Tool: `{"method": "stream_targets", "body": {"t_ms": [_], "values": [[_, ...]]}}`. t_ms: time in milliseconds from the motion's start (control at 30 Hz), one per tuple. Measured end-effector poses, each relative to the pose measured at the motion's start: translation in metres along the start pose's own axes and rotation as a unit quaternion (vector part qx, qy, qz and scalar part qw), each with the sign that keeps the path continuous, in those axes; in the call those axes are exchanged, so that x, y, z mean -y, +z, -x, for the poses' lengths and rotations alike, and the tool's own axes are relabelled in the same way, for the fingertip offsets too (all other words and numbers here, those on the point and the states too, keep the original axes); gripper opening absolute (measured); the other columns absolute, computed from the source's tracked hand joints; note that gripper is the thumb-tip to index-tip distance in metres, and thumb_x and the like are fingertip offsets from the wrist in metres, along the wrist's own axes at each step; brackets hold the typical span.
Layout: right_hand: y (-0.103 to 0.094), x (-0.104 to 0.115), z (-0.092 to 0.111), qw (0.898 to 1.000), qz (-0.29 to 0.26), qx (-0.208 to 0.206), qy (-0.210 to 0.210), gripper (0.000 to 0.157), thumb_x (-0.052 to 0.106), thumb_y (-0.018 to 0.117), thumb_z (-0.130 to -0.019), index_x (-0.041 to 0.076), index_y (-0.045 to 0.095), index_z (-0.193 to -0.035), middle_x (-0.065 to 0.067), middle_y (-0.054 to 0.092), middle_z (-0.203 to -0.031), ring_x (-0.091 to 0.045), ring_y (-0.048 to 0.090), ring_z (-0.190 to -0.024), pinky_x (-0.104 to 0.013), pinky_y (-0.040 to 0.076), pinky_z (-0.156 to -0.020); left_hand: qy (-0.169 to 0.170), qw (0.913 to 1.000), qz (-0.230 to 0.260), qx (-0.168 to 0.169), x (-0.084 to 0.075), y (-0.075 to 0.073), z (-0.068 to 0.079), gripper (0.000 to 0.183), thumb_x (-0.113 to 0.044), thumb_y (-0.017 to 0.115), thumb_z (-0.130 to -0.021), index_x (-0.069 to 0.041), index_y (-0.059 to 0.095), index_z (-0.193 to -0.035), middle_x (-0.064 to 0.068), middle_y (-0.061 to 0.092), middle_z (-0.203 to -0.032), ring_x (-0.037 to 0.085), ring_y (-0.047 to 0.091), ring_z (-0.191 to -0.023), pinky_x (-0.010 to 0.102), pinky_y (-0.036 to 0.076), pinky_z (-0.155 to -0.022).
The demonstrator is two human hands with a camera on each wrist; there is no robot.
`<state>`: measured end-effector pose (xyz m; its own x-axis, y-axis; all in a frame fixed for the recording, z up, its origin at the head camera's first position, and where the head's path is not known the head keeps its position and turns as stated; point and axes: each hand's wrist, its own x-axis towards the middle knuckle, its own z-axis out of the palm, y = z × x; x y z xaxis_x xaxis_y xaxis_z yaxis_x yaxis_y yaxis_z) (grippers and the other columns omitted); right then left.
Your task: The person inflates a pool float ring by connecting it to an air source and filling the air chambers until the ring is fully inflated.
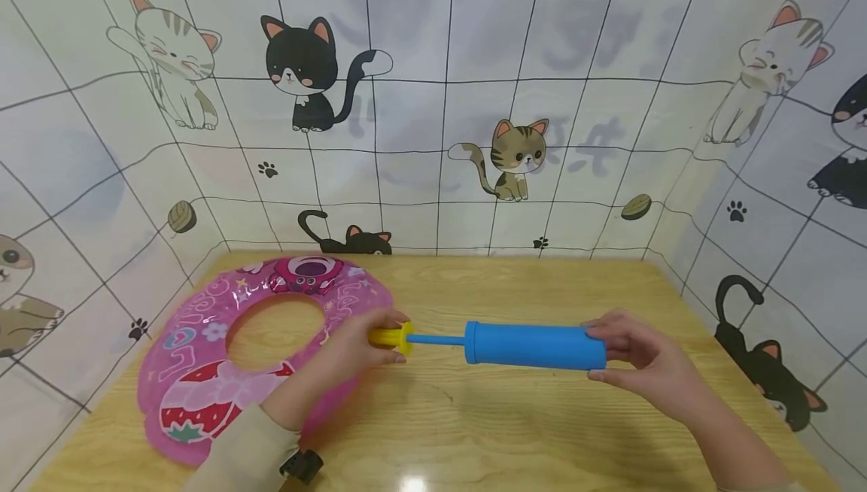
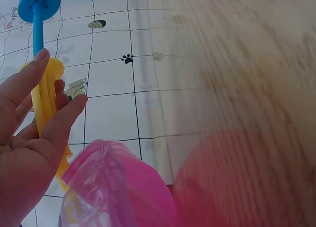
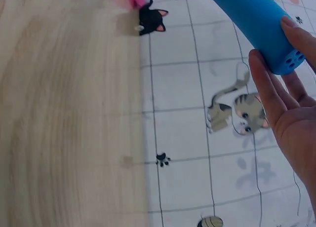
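Observation:
A blue hand air pump [image 1: 535, 346] lies level above the table, its thin blue rod [image 1: 436, 339] drawn partly out of the barrel. My left hand [image 1: 359, 343] pinches the yellow handle [image 2: 47, 101] at the rod's end, with the thumb on one side and fingers on the other. At the barrel's opposite end, my right hand [image 1: 646, 360] grips the blue body between thumb and fingers. Small holes show in that end face [image 3: 295, 61] in the right wrist view. A pink inflated swim ring [image 1: 159, 379] lies on the left, partly behind my left forearm.
The wooden table [image 1: 467, 424] runs back to a wall covering [image 1: 413, 116] printed with cats and grid lines, which also rises on both sides. A dark wrist device [image 1: 302, 466] sits at my left sleeve.

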<state>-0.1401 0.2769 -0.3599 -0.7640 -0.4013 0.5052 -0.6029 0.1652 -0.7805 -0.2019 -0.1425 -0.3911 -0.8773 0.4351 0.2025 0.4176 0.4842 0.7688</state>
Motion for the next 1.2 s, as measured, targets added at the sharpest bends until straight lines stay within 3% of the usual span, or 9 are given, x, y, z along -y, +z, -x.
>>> {"method": "stream_targets", "body": {"t_ms": [200,367,567,867,1200], "values": [[-0.027,0.006,0.008,0.998,-0.042,0.021,-0.045,0.061,-0.033,0.064,-0.070,-0.010,0.056,-0.125,-0.012,0.052,-0.127,-0.015,0.057,-0.115,-0.025,0.052,-0.088,-0.013,0.9993,-0.021,-0.026,0.002,-0.001,0.001,0.048,-0.007,0.083,-0.076,-0.011,0.065,-0.120,0.001,0.068,-0.107,0.025,0.063,-0.103,0.043,0.051,-0.093],[-0.034,0.012,0.014,0.999,-0.033,0.009,-0.031,0.060,-0.034,0.063,-0.070,-0.012,0.055,-0.125,-0.013,0.051,-0.127,-0.015,0.057,-0.116,-0.025,0.052,-0.088,-0.019,0.9991,-0.006,-0.037,0.003,-0.002,0.002,0.046,-0.003,0.083,-0.076,-0.010,0.064,-0.118,0.002,0.067,-0.109,0.024,0.063,-0.101,0.041,0.052,-0.092],[-0.011,0.004,0.006,1.000,-0.021,-0.013,-0.009,0.057,-0.029,0.067,-0.071,-0.008,0.058,-0.123,-0.008,0.054,-0.122,-0.013,0.061,-0.106,-0.024,0.054,-0.084,-0.021,0.9982,0.007,-0.056,0.001,0.000,0.000,0.043,0.000,0.083,-0.075,-0.009,0.064,-0.112,0.000,0.066,-0.107,0.021,0.063,-0.099,0.036,0.053,-0.089],[0.029,-0.008,-0.018,0.997,-0.003,-0.036,0.070,0.047,-0.012,0.076,-0.075,-0.004,0.062,-0.120,-0.001,0.058,-0.114,-0.016,0.066,-0.090,-0.030,0.057,-0.076,-0.024,0.9972,0.007,-0.070,-0.004,0.007,-0.007,0.042,0.003,0.083,-0.073,-0.008,0.065,-0.110,0.002,0.068,-0.108,0.024,0.063,-0.099,0.038,0.053,-0.089],[0.057,-0.006,-0.037,0.994,-0.014,-0.035,0.101,0.044,-0.003,0.080,-0.076,0.000,0.063,-0.117,-0.005,0.058,-0.112,-0.020,0.067,-0.087,-0.033,0.058,-0.075,-0.022,0.9990,0.014,-0.035,-0.012,0.017,-0.013,0.040,-0.001,0.081,-0.077,-0.008,0.063,-0.111,0.002,0.067,-0.105,0.023,0.061,-0.097,0.039,0.054,-0.087]]}}
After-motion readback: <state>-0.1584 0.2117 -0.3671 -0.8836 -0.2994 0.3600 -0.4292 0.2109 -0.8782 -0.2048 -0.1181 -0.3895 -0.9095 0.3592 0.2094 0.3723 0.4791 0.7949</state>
